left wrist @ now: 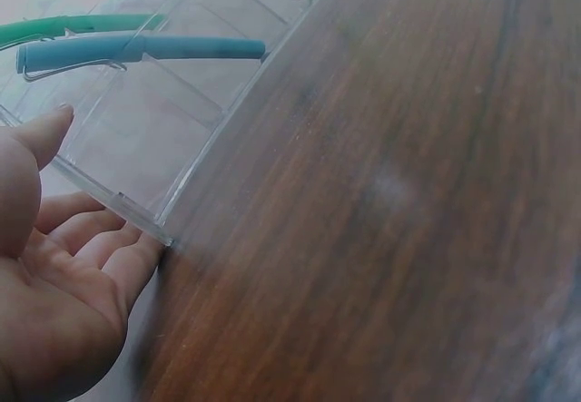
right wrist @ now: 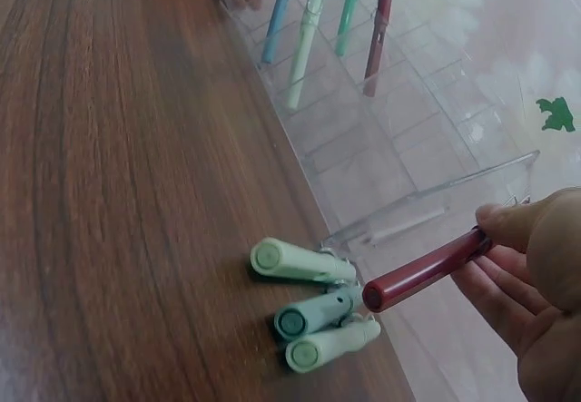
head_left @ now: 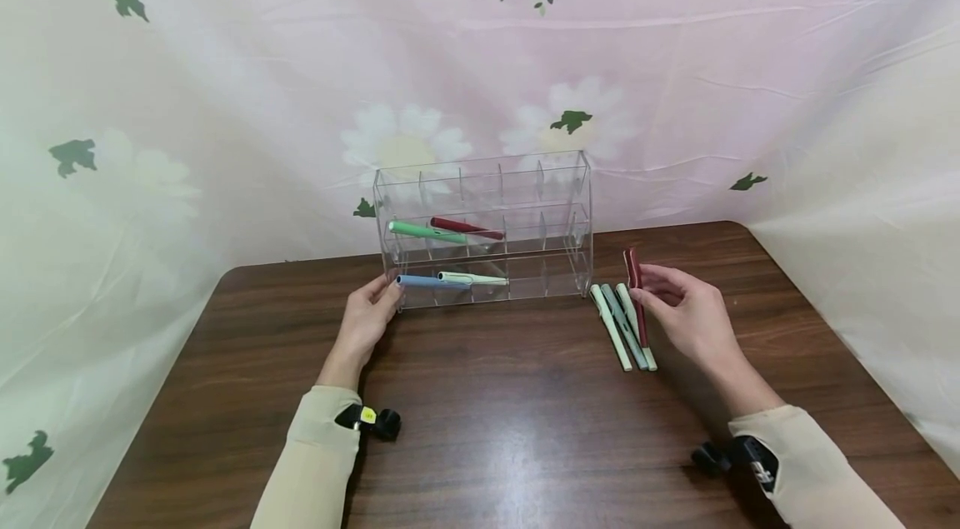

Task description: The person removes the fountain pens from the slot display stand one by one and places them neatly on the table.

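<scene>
The right hand [head_left: 686, 308] pinches a dark red pen [head_left: 636, 283] between thumb and fingers, lifted just right of the clear acrylic organizer [head_left: 525, 217]; this looks like the pick-up step, and the next move likely calls for carrying it to a free slot. The left hand [head_left: 367, 316], fingers relaxed and holding nothing, steadies the organizer's left end. Three pale green pens [right wrist: 313, 307] lie right of the organizer; only the right wrist view shows their caps bunched together.

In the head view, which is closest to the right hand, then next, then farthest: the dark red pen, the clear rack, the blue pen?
1. Dark red pen: pinched in the right hand.
2. Clear rack: to its left, behind.
3. Blue pen: far left, bottom shelf, by the left hand.
</scene>
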